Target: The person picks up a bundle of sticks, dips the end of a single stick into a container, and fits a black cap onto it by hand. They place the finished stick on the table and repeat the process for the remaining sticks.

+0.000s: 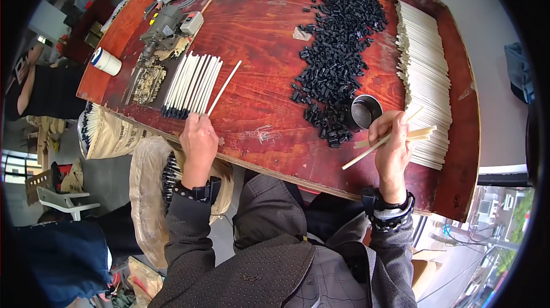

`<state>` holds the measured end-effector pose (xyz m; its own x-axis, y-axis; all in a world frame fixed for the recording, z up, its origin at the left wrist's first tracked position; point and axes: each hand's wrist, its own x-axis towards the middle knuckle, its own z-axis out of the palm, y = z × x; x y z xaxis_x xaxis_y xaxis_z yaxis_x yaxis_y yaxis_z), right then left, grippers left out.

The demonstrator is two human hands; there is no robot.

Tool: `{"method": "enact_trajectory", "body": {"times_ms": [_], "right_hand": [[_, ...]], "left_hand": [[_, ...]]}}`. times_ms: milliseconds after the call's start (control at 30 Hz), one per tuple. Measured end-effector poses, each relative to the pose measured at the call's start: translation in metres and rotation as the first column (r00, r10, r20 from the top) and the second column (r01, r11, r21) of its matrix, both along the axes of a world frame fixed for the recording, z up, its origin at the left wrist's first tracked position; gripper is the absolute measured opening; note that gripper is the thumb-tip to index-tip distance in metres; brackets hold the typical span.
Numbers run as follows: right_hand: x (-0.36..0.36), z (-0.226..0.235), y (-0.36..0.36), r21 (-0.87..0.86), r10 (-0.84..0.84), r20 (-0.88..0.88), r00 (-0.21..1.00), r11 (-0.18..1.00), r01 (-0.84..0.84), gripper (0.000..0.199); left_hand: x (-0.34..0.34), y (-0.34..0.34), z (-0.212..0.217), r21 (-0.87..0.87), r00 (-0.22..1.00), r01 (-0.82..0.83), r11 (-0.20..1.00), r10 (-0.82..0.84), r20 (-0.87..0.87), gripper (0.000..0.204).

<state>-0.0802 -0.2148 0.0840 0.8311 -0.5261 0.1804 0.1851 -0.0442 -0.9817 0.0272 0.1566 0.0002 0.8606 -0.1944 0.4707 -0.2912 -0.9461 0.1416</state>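
Note:
My right hand (393,139) is closed around several thin cream-coloured sticks (366,152), which point out at differing angles. It is above the table's right part, beside an open metal cup (365,111). My left hand (199,137) is at the table's near edge, its fingers closed at the near end of a single white stick (225,86); the fingers hide that end. Just left of it lies a row of white sticks (193,82) side by side, with black caps (173,113) on their near ends.
Small black plastic pieces (341,39) form a long heap across the red wooden table (258,39). Bare sticks (425,79) are stacked along the right rim. A motor tool (163,27) and a white bottle (106,61) stand at left. Sacks (150,193) of capped sticks are below.

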Motion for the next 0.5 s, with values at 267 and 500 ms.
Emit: {"method": "enact_trajectory", "body": {"times_ms": [267, 500], "right_hand": [[-0.002, 0.002, -0.023, -0.167, -0.067, -0.076, 0.995, 0.984, 0.054, 0.054], [-0.004, 0.001, -0.031, -0.067, -0.093, -0.023, 0.995, 0.994, 0.091, 0.053]], "left_hand": [[-0.014, -0.060, 0.012, -0.218, 0.962, 0.273, 0.937, -0.263, 0.076, 0.013], [-0.029, -0.168, 0.017, -0.450, 0.727, 0.596, 0.665, -0.685, -0.050, 0.020]]}}
